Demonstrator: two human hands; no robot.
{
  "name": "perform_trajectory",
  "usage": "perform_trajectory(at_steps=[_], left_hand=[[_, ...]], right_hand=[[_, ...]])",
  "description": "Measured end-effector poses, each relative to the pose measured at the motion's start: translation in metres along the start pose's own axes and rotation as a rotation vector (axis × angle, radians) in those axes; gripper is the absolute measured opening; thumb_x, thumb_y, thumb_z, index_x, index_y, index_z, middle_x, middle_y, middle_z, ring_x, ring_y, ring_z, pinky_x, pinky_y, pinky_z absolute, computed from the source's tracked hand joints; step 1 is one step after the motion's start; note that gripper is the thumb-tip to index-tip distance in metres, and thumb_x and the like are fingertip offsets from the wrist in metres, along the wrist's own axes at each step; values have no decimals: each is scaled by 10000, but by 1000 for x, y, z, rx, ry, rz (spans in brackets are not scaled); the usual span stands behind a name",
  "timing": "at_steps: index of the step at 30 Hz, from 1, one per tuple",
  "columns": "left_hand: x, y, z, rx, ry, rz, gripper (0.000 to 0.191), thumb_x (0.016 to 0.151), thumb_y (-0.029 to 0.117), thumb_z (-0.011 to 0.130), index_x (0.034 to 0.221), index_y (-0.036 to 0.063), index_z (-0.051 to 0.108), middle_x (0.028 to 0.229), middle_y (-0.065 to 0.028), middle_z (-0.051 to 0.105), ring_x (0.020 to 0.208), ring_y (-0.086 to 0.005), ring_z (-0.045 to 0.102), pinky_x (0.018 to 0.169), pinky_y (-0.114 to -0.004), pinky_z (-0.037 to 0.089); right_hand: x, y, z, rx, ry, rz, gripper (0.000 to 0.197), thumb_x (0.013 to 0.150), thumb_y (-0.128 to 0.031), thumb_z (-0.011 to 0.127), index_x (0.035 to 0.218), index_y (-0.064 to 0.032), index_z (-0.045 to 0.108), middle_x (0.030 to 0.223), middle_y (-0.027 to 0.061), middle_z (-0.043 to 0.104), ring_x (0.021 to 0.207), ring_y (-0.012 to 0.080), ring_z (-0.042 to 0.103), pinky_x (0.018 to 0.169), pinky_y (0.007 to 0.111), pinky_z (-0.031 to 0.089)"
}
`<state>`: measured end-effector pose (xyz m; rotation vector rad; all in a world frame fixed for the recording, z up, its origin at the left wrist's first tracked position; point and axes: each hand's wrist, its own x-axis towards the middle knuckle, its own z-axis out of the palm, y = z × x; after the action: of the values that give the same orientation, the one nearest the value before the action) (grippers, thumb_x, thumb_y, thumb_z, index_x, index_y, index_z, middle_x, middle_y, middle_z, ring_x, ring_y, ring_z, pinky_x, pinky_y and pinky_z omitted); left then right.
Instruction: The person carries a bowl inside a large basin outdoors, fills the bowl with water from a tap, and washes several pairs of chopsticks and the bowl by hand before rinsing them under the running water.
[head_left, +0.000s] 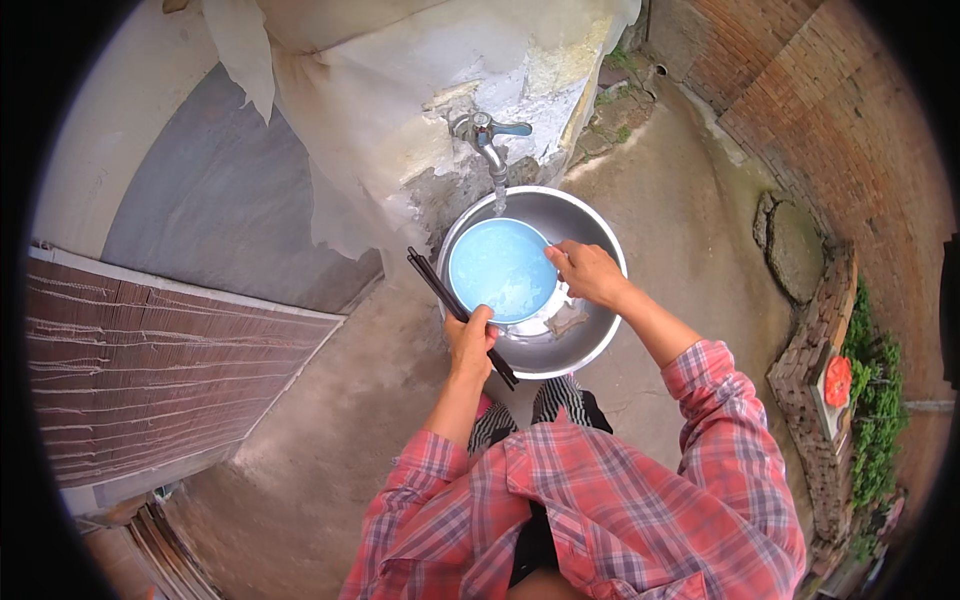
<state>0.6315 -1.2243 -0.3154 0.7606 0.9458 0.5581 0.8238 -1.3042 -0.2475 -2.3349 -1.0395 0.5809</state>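
Water runs from a metal tap (493, 150) with a blue lever into a light blue bowl (499, 262), which holds water. My left hand (471, 341) grips the bowl's near left rim, thumb on top, and also clasps several dark chopsticks (442, 289) along its side. At the right rim, my right hand (589, 274) pinches the bowl's edge between thumb and fingers. Beneath the bowl is a wide stainless steel basin (592, 225). A brownish scrap (568, 319) lies inside it, too small to identify.
Behind the tap is a wall (360, 97) with peeling plaster and torn sheeting. A slatted blind (165, 360) stands to the left. On the right, a low brick wall (802, 382) borders plants (874, 420), with a red-orange object (838, 381) on it. Wet concrete (690, 225) surrounds the basin.
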Motion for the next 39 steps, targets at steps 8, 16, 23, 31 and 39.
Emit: perform_trajectory(at_steps=[8, 16, 23, 31, 39], left_hand=[[-17, -22, 40, -246, 230, 126, 317, 678, 27, 555, 977, 48, 452, 676, -30, 497, 428, -81, 407, 332, -184, 241], [-19, -53, 82, -438, 354, 205, 372, 676, 33, 568, 1019, 70, 428, 695, -39, 492, 429, -92, 403, 348, -190, 245], [-12, -55, 105, -345, 486, 290, 419, 664, -13, 556, 1050, 70, 415, 714, -35, 483, 432, -80, 408, 327, -178, 244], [-6, -57, 83, -433, 404, 129, 349, 655, -5, 558, 976, 53, 434, 673, -41, 472, 397, -81, 378, 316, -200, 219], [-6, -42, 67, -336, 322, -28, 391, 671, 19, 590, 1024, 52, 426, 666, -47, 481, 388, -85, 388, 318, -194, 231]], right_hand=[[68, -61, -58, 504, 137, -545, 175, 882, -128, 528, 949, 33, 529, 742, 119, 611, 633, 167, 601, 598, 277, 477], [57, -52, -41, 735, -52, -673, 227, 884, -135, 515, 1031, 37, 499, 837, 155, 603, 716, 247, 626, 616, 331, 483], [63, 41, 27, -222, -344, -444, 406, 779, -176, 614, 1108, -34, 424, 868, 157, 547, 843, 318, 592, 665, 434, 466], [97, 42, 48, -539, 5, -713, 299, 767, -65, 553, 1013, -31, 386, 889, 174, 569, 734, 362, 618, 607, 423, 507], [103, 49, 74, -354, -403, -426, 370, 865, -296, 496, 1041, 28, 476, 807, 267, 604, 757, 416, 603, 674, 469, 486]])
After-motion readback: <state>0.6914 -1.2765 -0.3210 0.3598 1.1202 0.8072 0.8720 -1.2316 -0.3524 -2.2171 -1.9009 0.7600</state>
